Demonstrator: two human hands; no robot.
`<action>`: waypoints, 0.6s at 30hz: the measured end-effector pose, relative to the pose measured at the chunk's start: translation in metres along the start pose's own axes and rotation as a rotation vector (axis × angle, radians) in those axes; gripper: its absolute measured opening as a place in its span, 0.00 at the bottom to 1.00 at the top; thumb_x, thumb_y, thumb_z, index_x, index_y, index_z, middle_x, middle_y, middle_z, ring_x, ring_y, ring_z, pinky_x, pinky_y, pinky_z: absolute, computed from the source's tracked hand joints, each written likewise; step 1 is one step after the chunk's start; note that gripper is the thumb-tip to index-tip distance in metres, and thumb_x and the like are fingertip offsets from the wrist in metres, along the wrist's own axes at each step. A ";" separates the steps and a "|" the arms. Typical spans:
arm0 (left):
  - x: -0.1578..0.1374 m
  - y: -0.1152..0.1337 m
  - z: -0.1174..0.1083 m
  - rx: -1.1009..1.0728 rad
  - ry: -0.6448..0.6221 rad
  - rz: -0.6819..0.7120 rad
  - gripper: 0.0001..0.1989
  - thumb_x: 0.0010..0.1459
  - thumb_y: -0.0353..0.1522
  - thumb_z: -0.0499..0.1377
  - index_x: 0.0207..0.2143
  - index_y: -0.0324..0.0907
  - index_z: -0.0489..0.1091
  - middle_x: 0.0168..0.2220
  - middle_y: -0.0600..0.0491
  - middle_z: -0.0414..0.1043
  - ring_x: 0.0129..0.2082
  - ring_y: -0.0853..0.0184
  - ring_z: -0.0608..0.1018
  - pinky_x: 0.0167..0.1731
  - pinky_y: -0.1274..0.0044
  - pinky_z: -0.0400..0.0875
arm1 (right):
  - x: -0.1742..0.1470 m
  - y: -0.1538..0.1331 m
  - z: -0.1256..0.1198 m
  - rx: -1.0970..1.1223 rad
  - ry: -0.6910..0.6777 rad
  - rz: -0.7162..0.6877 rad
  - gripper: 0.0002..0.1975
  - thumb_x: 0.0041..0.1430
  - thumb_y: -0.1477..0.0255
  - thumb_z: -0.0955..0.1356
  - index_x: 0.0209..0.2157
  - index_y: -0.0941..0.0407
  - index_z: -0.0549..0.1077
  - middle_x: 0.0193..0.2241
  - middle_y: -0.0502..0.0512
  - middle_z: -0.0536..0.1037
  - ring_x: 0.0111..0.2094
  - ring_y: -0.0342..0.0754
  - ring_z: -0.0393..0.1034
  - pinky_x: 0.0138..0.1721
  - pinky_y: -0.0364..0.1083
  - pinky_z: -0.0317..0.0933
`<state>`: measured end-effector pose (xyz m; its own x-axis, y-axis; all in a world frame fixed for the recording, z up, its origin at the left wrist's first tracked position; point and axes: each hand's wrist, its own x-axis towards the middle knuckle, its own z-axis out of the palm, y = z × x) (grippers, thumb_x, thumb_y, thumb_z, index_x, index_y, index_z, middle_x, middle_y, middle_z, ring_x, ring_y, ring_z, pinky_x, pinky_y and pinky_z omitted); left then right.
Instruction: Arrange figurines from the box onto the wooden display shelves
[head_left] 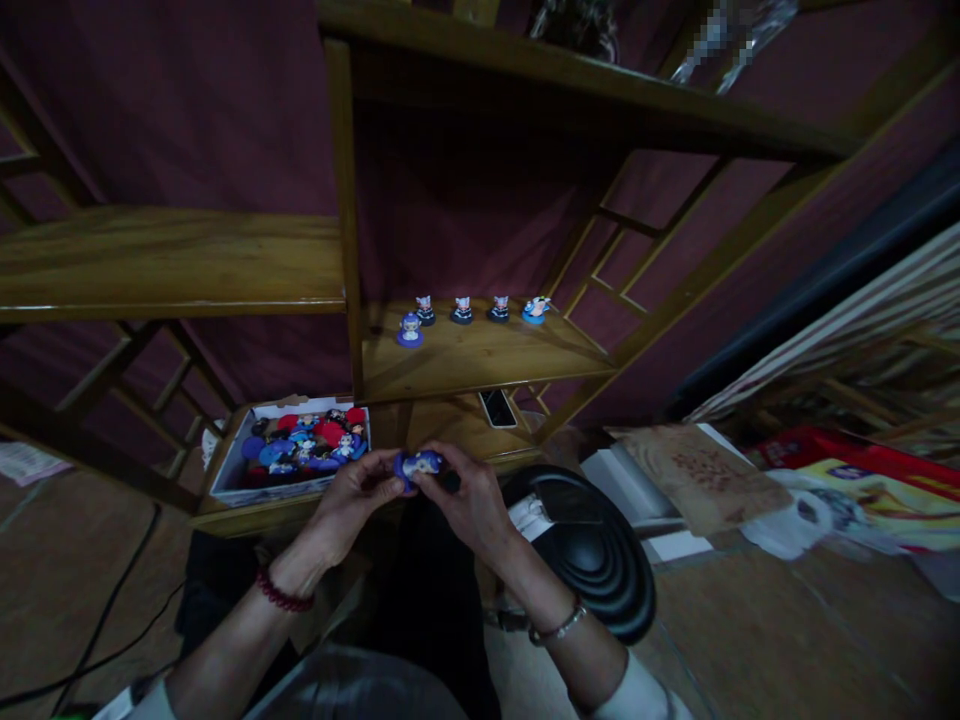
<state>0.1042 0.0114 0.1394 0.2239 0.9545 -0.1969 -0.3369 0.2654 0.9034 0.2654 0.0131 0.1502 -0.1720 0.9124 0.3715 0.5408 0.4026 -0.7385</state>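
Note:
Between my two hands is a small purple-and-white figurine (420, 463), held on its side in front of the lower shelf. Fingers of my left hand (358, 495) pinch its purple round base. My right hand (469, 497) grips the head end with thumb and fingers. To the left of my hands, a white box (238, 465) holds many jumbled figurines in red, blue and black. On the middle shelf (480, 358) stands a purple figurine (409, 330), in front of a row of several figurines. That row ends at the right with a blue-based figurine (535, 309).
A phone (498, 408) lies on the lower shelf. Close to my right arm is a black ridged round object (600, 560). Paper bags (705, 470) and plastic packaging (799, 515) lie on the floor at right. A black cable (112, 600) runs along the floor at left.

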 end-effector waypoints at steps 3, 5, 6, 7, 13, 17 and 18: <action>0.001 0.001 0.002 0.085 0.033 0.019 0.18 0.40 0.33 0.67 0.37 0.41 0.72 0.35 0.54 0.75 0.38 0.65 0.75 0.42 0.72 0.69 | -0.002 -0.001 0.006 0.000 0.022 0.091 0.10 0.53 0.72 0.67 0.39 0.56 0.71 0.33 0.52 0.77 0.32 0.45 0.72 0.35 0.42 0.65; 0.002 0.001 0.003 0.133 0.059 0.042 0.19 0.40 0.34 0.66 0.38 0.42 0.72 0.35 0.54 0.75 0.39 0.65 0.75 0.44 0.71 0.68 | -0.004 -0.001 0.009 -0.007 0.032 0.133 0.10 0.54 0.71 0.67 0.39 0.56 0.71 0.33 0.52 0.77 0.32 0.45 0.72 0.34 0.42 0.65; 0.002 0.000 0.003 0.147 0.070 0.055 0.19 0.41 0.34 0.66 0.39 0.42 0.71 0.36 0.55 0.75 0.40 0.64 0.75 0.44 0.71 0.68 | -0.004 -0.001 0.009 -0.008 0.039 0.148 0.10 0.54 0.71 0.67 0.39 0.56 0.71 0.33 0.52 0.77 0.31 0.45 0.72 0.34 0.42 0.65; 0.003 -0.001 0.003 0.153 0.077 0.064 0.19 0.41 0.34 0.66 0.39 0.42 0.71 0.36 0.55 0.75 0.40 0.64 0.75 0.44 0.71 0.68 | -0.004 -0.001 0.010 -0.007 0.044 0.155 0.10 0.54 0.71 0.67 0.40 0.56 0.71 0.33 0.52 0.77 0.31 0.45 0.72 0.34 0.42 0.65; 0.004 -0.005 0.006 -0.007 0.022 0.033 0.18 0.45 0.32 0.65 0.41 0.41 0.71 0.40 0.52 0.75 0.43 0.63 0.74 0.46 0.70 0.68 | -0.002 0.000 0.005 0.042 0.042 0.098 0.13 0.55 0.71 0.66 0.44 0.54 0.70 0.38 0.53 0.76 0.38 0.47 0.72 0.40 0.45 0.66; 0.004 -0.005 0.011 -0.202 -0.058 0.011 0.16 0.48 0.31 0.64 0.42 0.40 0.72 0.44 0.49 0.74 0.47 0.61 0.73 0.49 0.68 0.66 | 0.000 0.001 0.001 0.141 0.049 0.100 0.18 0.55 0.72 0.66 0.49 0.52 0.66 0.40 0.53 0.76 0.38 0.46 0.72 0.42 0.46 0.66; 0.004 -0.004 0.013 -0.230 -0.072 0.008 0.15 0.48 0.30 0.63 0.41 0.40 0.72 0.45 0.49 0.73 0.47 0.61 0.72 0.50 0.68 0.66 | 0.000 0.001 0.000 0.165 0.052 0.102 0.20 0.55 0.72 0.66 0.50 0.52 0.65 0.41 0.53 0.76 0.38 0.46 0.72 0.42 0.46 0.66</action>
<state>0.1179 0.0129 0.1400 0.2819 0.9469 -0.1548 -0.5369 0.2893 0.7925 0.2660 0.0138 0.1497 -0.0783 0.9458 0.3151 0.4102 0.3186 -0.8545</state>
